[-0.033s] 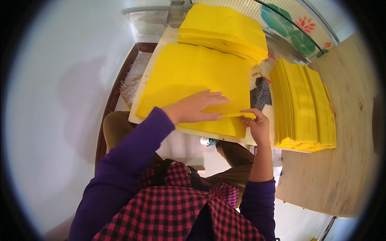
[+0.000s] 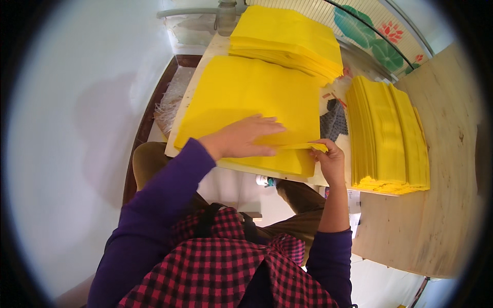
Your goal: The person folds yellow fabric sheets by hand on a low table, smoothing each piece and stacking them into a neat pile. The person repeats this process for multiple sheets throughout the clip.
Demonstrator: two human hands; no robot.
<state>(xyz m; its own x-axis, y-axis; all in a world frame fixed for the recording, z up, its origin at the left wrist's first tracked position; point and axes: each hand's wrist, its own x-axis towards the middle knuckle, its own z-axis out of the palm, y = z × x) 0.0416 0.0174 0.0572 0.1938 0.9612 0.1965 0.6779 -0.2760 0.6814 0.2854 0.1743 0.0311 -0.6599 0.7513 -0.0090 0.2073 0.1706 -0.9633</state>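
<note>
A large yellow sheet, seemingly cloth or felt (image 2: 251, 95), lies on the wooden table in front of me, its near edge folded back in a narrow strip. More yellow material (image 2: 287, 160) shows under that fold, reaching the table's front edge. My left hand (image 2: 246, 136) rests flat on the sheet just beyond the fold, fingers stretched out and holding nothing. At the right end of the fold, my right hand (image 2: 329, 156) pinches the folded corner between thumb and fingers.
Behind the sheet sits a yellow folded stack (image 2: 287, 33). Another thick stack (image 2: 387, 136) stands at the right, with a grey textured cloth (image 2: 334, 120) left of it. A wooden panel (image 2: 431, 205) borders the right side, a white wall (image 2: 77, 143) the left. My knees are under the table.
My left hand has slid slightly to the left along the fold. My right hand keeps its pinch on the corner in the same place.
</note>
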